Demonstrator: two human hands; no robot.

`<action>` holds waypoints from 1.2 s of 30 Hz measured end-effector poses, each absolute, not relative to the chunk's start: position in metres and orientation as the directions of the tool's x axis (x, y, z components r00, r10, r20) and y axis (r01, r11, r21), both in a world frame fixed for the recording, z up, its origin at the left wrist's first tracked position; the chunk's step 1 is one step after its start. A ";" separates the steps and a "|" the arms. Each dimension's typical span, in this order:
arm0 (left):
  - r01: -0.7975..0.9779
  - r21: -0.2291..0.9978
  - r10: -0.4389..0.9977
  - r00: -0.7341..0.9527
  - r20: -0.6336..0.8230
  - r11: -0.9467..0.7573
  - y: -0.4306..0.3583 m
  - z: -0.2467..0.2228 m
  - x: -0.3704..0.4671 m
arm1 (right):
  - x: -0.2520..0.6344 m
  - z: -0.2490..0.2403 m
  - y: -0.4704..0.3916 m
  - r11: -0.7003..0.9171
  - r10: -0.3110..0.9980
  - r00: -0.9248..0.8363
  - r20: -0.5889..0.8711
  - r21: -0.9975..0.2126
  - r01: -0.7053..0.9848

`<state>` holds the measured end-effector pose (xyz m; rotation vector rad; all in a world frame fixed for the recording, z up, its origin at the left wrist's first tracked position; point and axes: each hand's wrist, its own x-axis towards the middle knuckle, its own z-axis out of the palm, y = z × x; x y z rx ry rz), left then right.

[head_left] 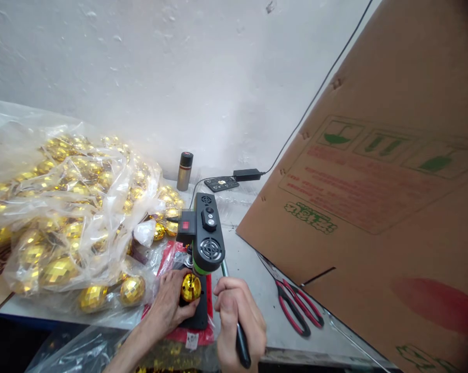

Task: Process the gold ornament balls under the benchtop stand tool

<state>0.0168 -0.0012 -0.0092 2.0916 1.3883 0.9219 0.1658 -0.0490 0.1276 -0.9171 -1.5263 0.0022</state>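
Observation:
My left hand (171, 298) steadies a shiny gold faceted ball (190, 287), fingers and thumb around its sides. The ball sits on the dark base (197, 320) of a small black bench machine (208, 228), directly below the machine's head. This head has two round grilles on top and a green band at its lower end; whatever meets the ball underneath is hidden. My right hand (239, 321) is wrapped around the machine's lever, whose black handle (242, 346) sticks out below the fist. Red plastic sheeting (171, 248) lies beneath the base.
Clear plastic bags (82, 207) full of gold balls heap up on the left. A spray can (184, 172), a dark phone-like slab (221, 184) and a power adapter (246, 174) stand by the wall. Red-and-black-handled scissors (298, 308) lie right, beside a large cardboard box (373, 207).

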 end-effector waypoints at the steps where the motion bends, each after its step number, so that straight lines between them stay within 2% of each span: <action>1: 0.616 0.694 0.928 0.265 0.262 -0.372 -0.001 -0.009 0.017 | 0.166 0.121 -0.049 0.677 0.530 0.121 0.840 -0.504 0.536; 6: 0.625 0.706 0.942 0.254 0.220 -0.333 -0.002 -0.008 0.019 | 0.165 0.099 -0.047 0.681 0.499 0.153 0.853 -0.496 0.538; 23: 0.604 0.718 0.938 0.227 0.261 -0.346 -0.002 -0.012 0.025 | 0.154 0.092 -0.042 0.677 0.421 0.263 0.868 -0.493 0.546; 36: 0.606 0.700 0.924 0.194 0.330 -0.377 0.000 -0.024 0.030 | 0.156 0.087 -0.043 0.671 0.450 0.261 0.854 -0.517 0.532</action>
